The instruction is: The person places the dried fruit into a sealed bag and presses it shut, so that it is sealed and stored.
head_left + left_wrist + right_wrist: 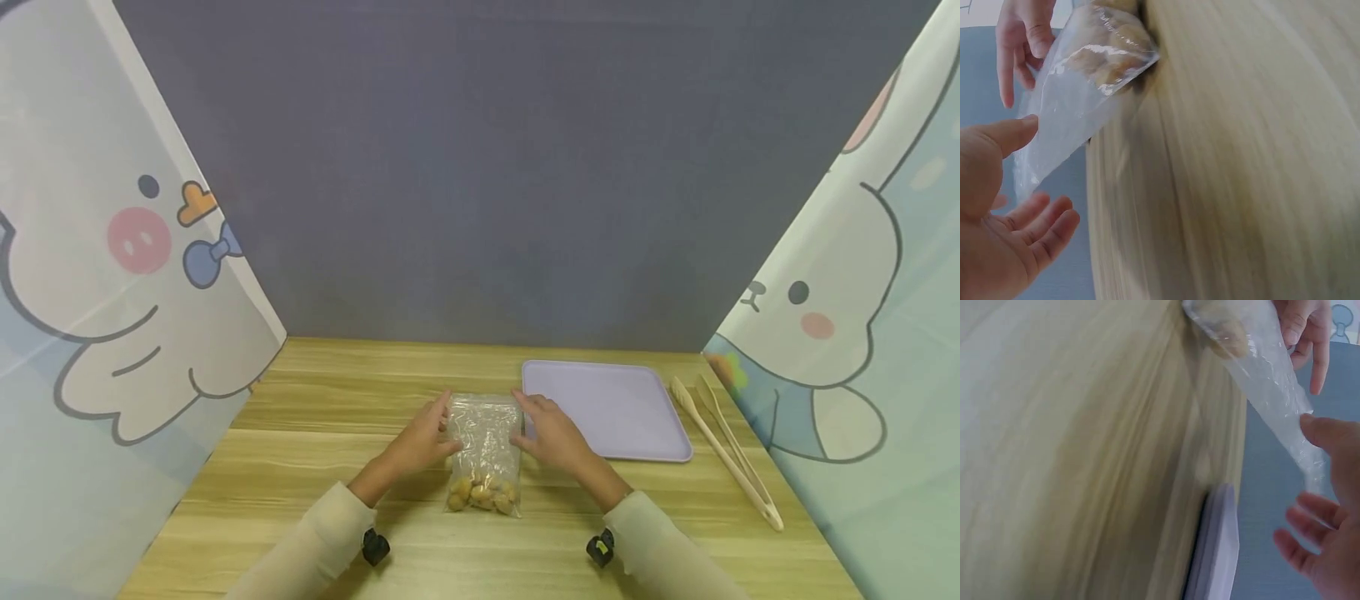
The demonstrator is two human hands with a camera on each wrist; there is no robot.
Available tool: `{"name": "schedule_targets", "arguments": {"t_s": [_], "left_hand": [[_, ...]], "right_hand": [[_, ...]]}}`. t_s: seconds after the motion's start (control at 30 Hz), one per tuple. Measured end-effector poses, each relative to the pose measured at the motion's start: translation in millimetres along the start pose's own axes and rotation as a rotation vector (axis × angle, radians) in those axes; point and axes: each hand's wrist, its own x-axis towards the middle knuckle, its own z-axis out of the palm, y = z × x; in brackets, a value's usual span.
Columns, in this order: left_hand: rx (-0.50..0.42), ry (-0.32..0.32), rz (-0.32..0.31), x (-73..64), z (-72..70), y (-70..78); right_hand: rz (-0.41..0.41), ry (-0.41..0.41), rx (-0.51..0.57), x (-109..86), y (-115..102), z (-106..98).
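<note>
A clear plastic bag holds several yellowish-brown lumps at its bottom; their kind is hard to tell. In the wrist views the bag slants up from the tabletop, its filled end low. My left hand is at the bag's left edge, thumb and fingers spread apart. At the right edge, my right hand mirrors it, with its fingers also spread. Both thumbs come close to the bag's sides; whether they touch the plastic, I cannot tell. Neither hand grips the bag.
A lilac tray lies right of the bag, just beyond my right hand. Wooden tongs lie right of the tray, near the table's right edge. A grey panel stands behind the wooden table, with cartoon-printed sheets on both sides.
</note>
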Motion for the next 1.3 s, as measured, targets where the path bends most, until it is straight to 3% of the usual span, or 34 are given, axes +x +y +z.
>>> {"name": "schedule_targets", "arguments": {"t_s": [0.17, 0.3, 0.57, 0.97, 1.3], "left_hand": [[0.164, -0.046, 0.033, 0.2, 1.4, -1.9], [0.217, -0.093, 0.020, 7.3, 0.9, -6.8], [0.228, -0.235, -0.030, 16.2, -2.4, -11.9], [0.333, -0.320, -0.137, 28.3, -6.7, -10.2], [0.314, -0.357, -0.211, 33.9, -8.4, -13.4]], "right_hand": [[-0.026, -0.042, -0.148, 0.8, 2, 7], [-0.002, -0.101, -0.199, 7.9, 3, 13], [0.016, -0.208, -0.184, 18.5, 10, 28], [0.008, -0.281, -0.203, 24.0, 16, 30], [-0.014, -0.294, -0.221, 25.9, 16, 31]]}}
